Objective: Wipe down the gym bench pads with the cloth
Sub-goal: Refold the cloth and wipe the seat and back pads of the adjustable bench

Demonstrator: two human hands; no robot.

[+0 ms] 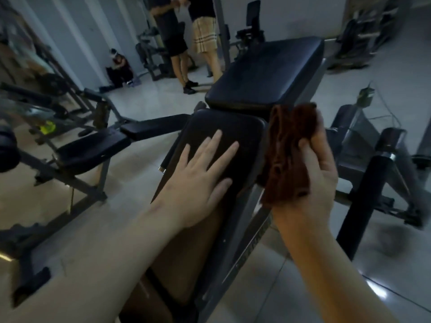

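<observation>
A black gym bench fills the middle of the head view. Its near pad (242, 131) is small and tilted; the larger far pad (268, 73) rises behind it. My left hand (200, 173) lies flat on the near pad, fingers spread, holding nothing. My right hand (312, 180) grips a folded brown cloth (286, 155) against the right side edge of the near pad, just above the grey metal frame (247, 248).
Another black bench (93, 150) stands to the left, a dark machine frame with a black roller (368, 197) to the right. Two people (186, 38) stand at the back, another person (120, 68) crouches by the wall. Pale tiled floor (363, 283) lies all around.
</observation>
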